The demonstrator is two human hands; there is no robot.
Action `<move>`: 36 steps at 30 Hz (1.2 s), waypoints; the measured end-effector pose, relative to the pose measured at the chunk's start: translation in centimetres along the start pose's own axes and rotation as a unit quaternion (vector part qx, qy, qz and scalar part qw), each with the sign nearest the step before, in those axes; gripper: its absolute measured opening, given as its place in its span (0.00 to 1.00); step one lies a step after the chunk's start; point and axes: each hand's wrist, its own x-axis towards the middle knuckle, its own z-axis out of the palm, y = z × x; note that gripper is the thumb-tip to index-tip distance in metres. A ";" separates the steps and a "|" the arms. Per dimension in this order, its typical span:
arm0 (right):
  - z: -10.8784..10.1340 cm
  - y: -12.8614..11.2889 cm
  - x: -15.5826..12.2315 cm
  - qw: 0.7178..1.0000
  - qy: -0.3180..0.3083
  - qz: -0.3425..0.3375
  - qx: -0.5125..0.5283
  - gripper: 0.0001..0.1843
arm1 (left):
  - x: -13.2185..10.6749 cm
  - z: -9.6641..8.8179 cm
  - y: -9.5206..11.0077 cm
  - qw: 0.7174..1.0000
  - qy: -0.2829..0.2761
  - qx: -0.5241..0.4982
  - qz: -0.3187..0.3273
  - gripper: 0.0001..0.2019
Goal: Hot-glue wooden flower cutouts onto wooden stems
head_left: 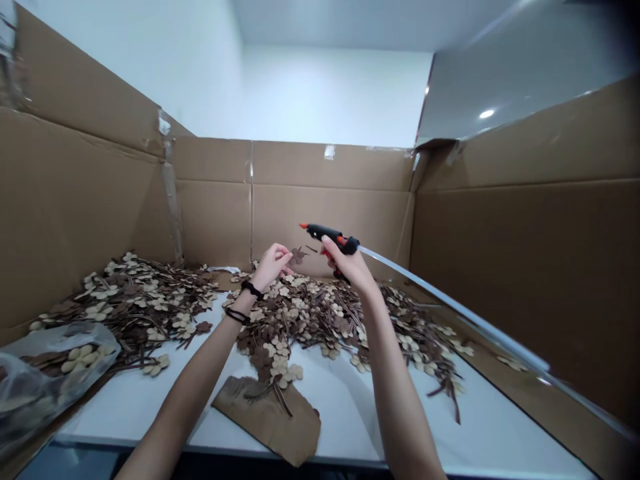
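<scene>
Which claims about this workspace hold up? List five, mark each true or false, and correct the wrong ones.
1. The right hand holds a glue gun. True.
2. The left hand grips a pair of scissors. False: its fingers hold a brown flower.
3. A long translucent glue stick extends from the rear of the gun. True.
4. The dark bands are on the right wrist. False: they circle the left wrist.
5. In the picture, the clear plastic bag lies left of the torn cardboard piece. True.
</scene>
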 end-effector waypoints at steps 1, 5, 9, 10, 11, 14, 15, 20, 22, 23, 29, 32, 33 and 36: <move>0.1 0.0 -0.2 1.000 -0.020 -0.008 0.020 0.26 | -0.4 -1.1 1.1 0.998 0.005 -0.070 -0.010 0.10; 0.8 0.4 -0.2 0.994 -0.069 -0.029 0.081 0.28 | -2.4 -4.0 4.7 0.984 0.013 -0.178 0.002 0.17; 1.5 0.7 0.1 0.992 -0.072 -0.038 0.101 0.28 | -3.8 -5.0 6.3 0.982 -0.015 -0.189 -0.013 0.15; 1.6 0.8 0.1 0.991 -0.075 -0.037 0.103 0.27 | -4.0 -5.1 6.6 0.981 -0.019 -0.192 -0.017 0.15; 1.6 0.8 0.1 0.991 -0.078 -0.035 0.104 0.27 | -4.1 -5.1 6.8 0.980 -0.022 -0.197 -0.018 0.15; 1.5 1.1 0.1 0.993 -0.072 -0.025 0.093 0.27 | -4.4 -5.3 7.2 0.974 -0.028 -0.223 -0.018 0.15; 1.4 1.2 0.1 0.994 -0.064 -0.021 0.087 0.27 | -4.5 -5.4 7.3 0.973 -0.030 -0.228 -0.018 0.16; 1.4 1.5 0.2 0.997 -0.034 -0.008 0.076 0.28 | -4.8 -5.4 7.4 0.971 -0.046 -0.234 -0.011 0.18; 1.3 1.5 0.3 0.996 -0.039 -0.016 0.074 0.29 | -4.8 -5.4 7.4 0.971 -0.047 -0.235 -0.012 0.18; 1.3 1.5 0.3 0.996 -0.044 -0.023 0.074 0.29 | -4.8 -5.3 7.4 0.971 -0.048 -0.234 -0.013 0.18; 0.7 1.5 0.5 0.996 -0.057 -0.031 0.055 0.30 | -5.0 -5.2 7.7 0.973 -0.052 -0.225 -0.018 0.18; 0.6 1.0 0.3 0.998 -0.045 -0.029 0.040 0.31 | -5.0 -5.2 7.9 0.974 -0.053 -0.220 -0.016 0.18; 0.6 0.8 0.2 0.998 -0.043 -0.028 0.035 0.31 | -5.0 -5.2 7.9 0.974 -0.054 -0.218 -0.015 0.17; 0.6 0.2 0.0 0.999 -0.037 -0.017 0.026 0.32 | -5.0 -5.1 7.9 0.975 -0.052 -0.214 -0.014 0.17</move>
